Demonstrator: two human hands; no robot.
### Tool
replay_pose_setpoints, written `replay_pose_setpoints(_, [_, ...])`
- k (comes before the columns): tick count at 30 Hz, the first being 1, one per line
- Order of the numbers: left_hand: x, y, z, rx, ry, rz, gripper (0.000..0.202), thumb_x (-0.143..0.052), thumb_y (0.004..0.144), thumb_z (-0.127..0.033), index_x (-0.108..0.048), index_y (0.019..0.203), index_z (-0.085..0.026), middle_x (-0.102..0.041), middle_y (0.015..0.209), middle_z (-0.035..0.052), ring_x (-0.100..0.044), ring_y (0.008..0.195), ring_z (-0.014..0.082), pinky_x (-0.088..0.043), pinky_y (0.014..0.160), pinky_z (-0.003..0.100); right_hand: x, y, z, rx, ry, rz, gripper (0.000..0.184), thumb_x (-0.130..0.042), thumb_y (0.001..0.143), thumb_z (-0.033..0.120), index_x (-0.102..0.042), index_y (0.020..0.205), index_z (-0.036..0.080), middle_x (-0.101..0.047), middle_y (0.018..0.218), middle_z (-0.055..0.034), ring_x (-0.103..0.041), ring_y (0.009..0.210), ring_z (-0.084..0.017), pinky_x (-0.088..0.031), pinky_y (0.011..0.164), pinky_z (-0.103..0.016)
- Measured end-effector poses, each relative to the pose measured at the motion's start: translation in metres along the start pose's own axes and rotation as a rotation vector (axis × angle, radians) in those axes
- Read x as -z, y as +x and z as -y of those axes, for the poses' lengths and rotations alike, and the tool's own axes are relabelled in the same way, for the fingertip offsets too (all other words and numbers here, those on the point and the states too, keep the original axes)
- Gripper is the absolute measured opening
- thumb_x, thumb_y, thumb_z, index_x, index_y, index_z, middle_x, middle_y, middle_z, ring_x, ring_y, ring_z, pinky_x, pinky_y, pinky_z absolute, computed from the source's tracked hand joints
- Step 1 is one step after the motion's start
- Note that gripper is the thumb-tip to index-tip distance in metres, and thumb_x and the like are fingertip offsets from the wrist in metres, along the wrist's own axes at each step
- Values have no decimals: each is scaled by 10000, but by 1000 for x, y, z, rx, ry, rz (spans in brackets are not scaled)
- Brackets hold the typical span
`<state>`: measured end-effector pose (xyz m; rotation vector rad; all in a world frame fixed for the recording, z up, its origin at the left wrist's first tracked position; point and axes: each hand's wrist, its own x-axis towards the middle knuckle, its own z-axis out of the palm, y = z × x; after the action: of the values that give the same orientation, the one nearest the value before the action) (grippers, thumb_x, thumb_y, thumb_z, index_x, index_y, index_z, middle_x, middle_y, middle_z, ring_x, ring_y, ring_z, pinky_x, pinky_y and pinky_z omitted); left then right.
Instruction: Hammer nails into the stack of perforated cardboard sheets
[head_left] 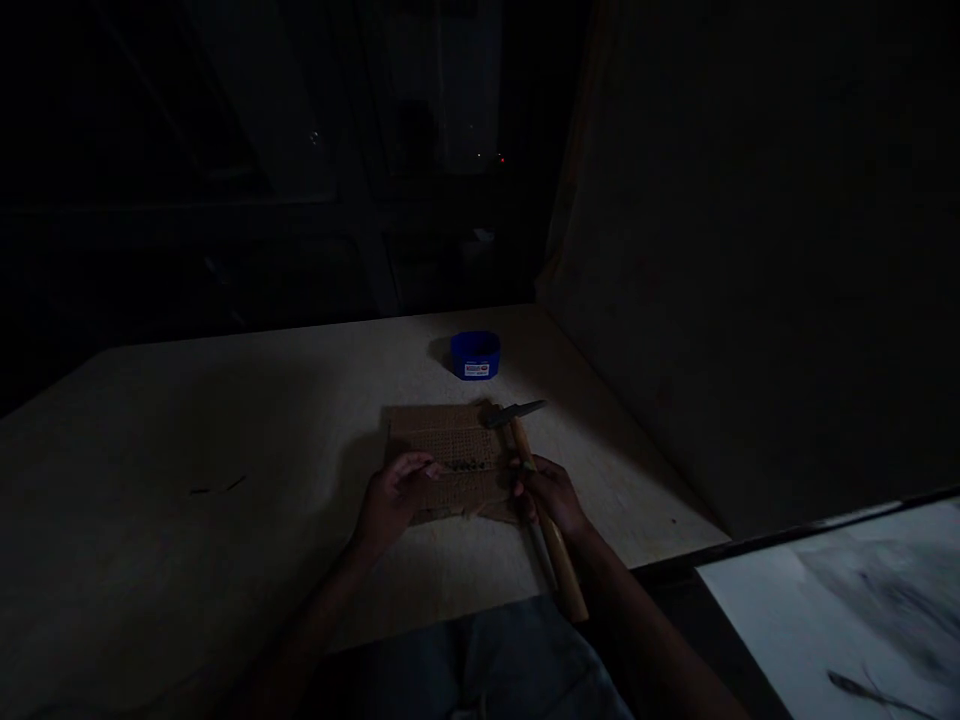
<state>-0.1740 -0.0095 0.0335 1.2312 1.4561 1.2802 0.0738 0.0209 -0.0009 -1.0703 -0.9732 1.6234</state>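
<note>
A brown cardboard piece [442, 440] with a grid-like texture lies on the table in front of me. Several small dark bits [466, 465] sit in a row across its middle. My left hand [391, 498] hovers at the cardboard's left side, thumb and fingers pinched near the row; whatever is between them is too dark to make out. My right hand [551, 495] is closed around the wooden handle of a hammer [564, 570], whose dark metal head points away over the cardboard's far right corner. Beside the handle runs a thinner pale strip, kind unclear.
Beyond the cardboard stands a blue plastic tub [475, 357] with a white label. A thin dark strip [217, 487] lies on the left of the pale table [300, 400]. A dark panel [750, 300] rises along the right edge. Lower right is a white surface [862, 600].
</note>
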Motion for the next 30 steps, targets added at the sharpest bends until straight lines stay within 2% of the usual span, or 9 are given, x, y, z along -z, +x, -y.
replay_pose_setpoints(2, [1,3,5,-49,90,9,352,-698,755,-498,-715,919,-187,-774,947,86,-716,908,232,-552,844,337,1,0,-1,3,-1,-5,358,-705,671,409,-634,908,150,-638,549,33,-456,282,-85,-345,270,-187])
replay_pose_setpoints(5, [2,9,13,-94,160,17,288,-681,773,-458,-758,907,-215,-779,935,60,-715,900,232,-564,815,322,1,0,-1,9,-18,-17,369,-710,679,410,-635,922,143,-645,555,32,-466,286,-85,-351,275,-184])
replay_pose_setpoints(14, [-7,17,36,-57,120,128,170,-666,800,-331,-792,887,-256,-783,915,31,-717,876,230,-569,843,337,-4,-3,2,27,-100,-107,368,-701,681,394,-638,942,142,-628,532,40,-445,270,-80,-322,258,-181])
replay_pose_setpoints(21, [-15,18,43,-63,103,146,187,-637,829,-271,-797,921,-244,-785,973,42,-724,909,232,-566,860,353,2,-3,-2,51,-150,-97,373,-698,698,398,-641,961,139,-626,553,43,-445,272,-77,-336,266,-190])
replay_pose_setpoints(30, [-16,18,46,-171,140,133,207,-630,840,-246,-787,975,-244,-777,973,46,-716,897,218,-567,832,342,-3,-7,0,56,-194,-82,353,-696,708,399,-621,942,146,-626,550,44,-453,281,-76,-338,270,-181])
